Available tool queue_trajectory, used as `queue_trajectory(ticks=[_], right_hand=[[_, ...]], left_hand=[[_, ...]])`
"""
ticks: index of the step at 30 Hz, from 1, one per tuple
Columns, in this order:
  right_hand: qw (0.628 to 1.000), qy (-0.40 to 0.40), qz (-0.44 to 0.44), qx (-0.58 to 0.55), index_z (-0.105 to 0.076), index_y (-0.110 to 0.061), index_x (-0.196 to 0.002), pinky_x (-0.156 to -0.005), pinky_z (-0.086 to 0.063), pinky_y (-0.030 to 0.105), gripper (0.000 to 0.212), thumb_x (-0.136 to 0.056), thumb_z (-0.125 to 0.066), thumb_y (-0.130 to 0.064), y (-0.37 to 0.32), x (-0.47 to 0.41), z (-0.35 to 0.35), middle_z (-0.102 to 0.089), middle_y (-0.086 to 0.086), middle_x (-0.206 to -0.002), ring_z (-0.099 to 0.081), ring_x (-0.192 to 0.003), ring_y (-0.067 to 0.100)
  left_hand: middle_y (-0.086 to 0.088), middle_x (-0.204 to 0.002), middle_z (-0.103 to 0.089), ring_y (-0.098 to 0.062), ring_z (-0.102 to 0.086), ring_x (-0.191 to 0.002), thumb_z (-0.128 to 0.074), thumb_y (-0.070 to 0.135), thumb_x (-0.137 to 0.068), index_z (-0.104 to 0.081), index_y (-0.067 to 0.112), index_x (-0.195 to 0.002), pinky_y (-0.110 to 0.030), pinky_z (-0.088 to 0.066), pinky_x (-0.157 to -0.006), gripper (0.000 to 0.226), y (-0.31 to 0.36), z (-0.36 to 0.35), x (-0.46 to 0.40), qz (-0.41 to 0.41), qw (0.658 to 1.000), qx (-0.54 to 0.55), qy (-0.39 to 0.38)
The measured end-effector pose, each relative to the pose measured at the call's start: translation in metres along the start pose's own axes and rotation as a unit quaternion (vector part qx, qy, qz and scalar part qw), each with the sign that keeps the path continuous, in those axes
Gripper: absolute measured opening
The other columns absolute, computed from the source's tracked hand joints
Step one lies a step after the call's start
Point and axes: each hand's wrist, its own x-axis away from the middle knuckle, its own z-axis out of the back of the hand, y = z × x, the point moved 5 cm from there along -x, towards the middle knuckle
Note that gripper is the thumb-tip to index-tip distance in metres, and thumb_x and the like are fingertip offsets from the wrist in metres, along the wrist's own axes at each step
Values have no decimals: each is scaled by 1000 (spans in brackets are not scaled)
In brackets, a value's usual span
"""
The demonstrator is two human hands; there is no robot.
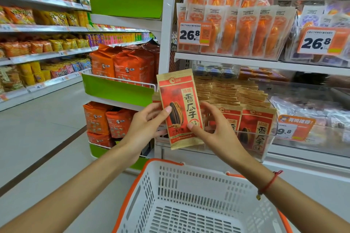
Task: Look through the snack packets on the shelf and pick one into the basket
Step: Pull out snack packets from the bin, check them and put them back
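Note:
A red and tan sunflower seed packet (180, 100) is held upright in front of the shelf, above the basket. My left hand (145, 125) grips its left edge, thumb on the front over the seed picture. My right hand (214, 128) pinches its lower right edge, thumb on the front. More packets of the same kind (253, 125) stand in a clear bin (272, 132) on the shelf behind. The white basket (189, 178) with orange rim sits empty below my hands.
Orange dried-fruit packs (246, 30) fill the shelf above, with 26.8 price tags. A green-fronted end rack (117, 89) with orange noodle bags stands to the left. Snack shelves line the aisle (37, 24) at far left; open floor runs between.

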Motion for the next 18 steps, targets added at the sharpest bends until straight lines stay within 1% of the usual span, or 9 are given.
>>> queue_trajectory(ticks=[3, 5, 7, 9, 11, 13, 15, 17, 18], right_hand=[[990, -60, -40, -118, -51, -24, -131, -90, -56, 29, 48, -87, -68, -28, 1, 1, -5, -65, -9, -118, -66, -102, 5], [989, -56, -33, -135, -54, -25, -124, -86, -56, 25, 42, -85, -70, -26, -1, 2, -6, -66, -7, -115, -66, -101, 5], [994, -31, 2, -101, -53, -22, -123, -82, -55, 21, 41, -85, -70, -23, -6, 4, -6, -66, -12, -112, -66, -98, 1], [998, 11, 45, -44, -52, -21, -122, -77, -51, 12, 39, -87, -70, -21, -14, 7, -4, -63, -19, -107, -63, -95, -9], [995, 50, 91, 8, -50, -24, -118, -72, -50, 8, 38, -87, -71, -22, -23, 9, -1, -61, -22, -103, -61, -92, -12], [987, 68, 130, 58, -49, -30, -115, -67, -51, 11, 39, -86, -73, -24, -30, 9, 0, -61, -22, -100, -62, -86, -7], [977, 71, 169, 110, -47, -34, -114, -64, -50, 13, 40, -86, -72, -22, -34, 11, -5, -59, -22, -95, -61, -80, -3], [966, 61, 201, 154, -46, -31, -118, -64, -42, 8, 46, -83, -72, -16, -35, 14, -14, -51, -24, -93, -53, -78, -9], [964, 50, 206, 160, -45, -29, -123, -67, -39, 6, 51, -82, -72, -14, -35, 14, -19, -49, -24, -99, -49, -79, -13]], left_hand=[[5, -113, -69, 1, -68, -95, -61, 30, -92, -60, 26, -120, -17, -56, -68, 29, 3, -2, 3, -7, 1000, 2, 4], [9, -112, -68, 0, -68, -94, -64, 31, -90, -57, 29, -121, -19, -57, -71, 33, 2, 0, 4, -10, 999, -12, 32], [14, -112, -63, -1, -66, -95, -70, 33, -85, -51, 32, -122, -23, -55, -77, 41, 2, 4, 6, -16, 996, -38, 75], [14, -114, -60, -3, -64, -97, -74, 37, -79, -48, 32, -118, -29, -55, -82, 47, 4, 5, 9, -22, 993, -62, 98], [14, -112, -61, -1, -66, -93, -73, 47, -73, -49, 33, -111, -31, -56, -83, 47, 12, -3, 14, -33, 993, -81, 77], [17, -109, -63, 3, -68, -88, -67, 59, -66, -52, 39, -105, -31, -57, -85, 46, 18, -15, 19, -37, 995, -88, 34], [18, -110, -65, 5, -67, -91, -65, 63, -64, -56, 42, -104, -34, -56, -89, 46, 20, -23, 23, -39, 996, -75, 2], [16, -105, -71, 3, -66, -97, -64, 63, -66, -61, 38, -105, -36, -55, -92, 46, 18, -26, 22, -31, 998, -54, -6], [14, -101, -73, 1, -67, -96, -64, 61, -70, -63, 36, -104, -36, -55, -92, 42, 16, -26, 22, -24, 999, -42, -8]])
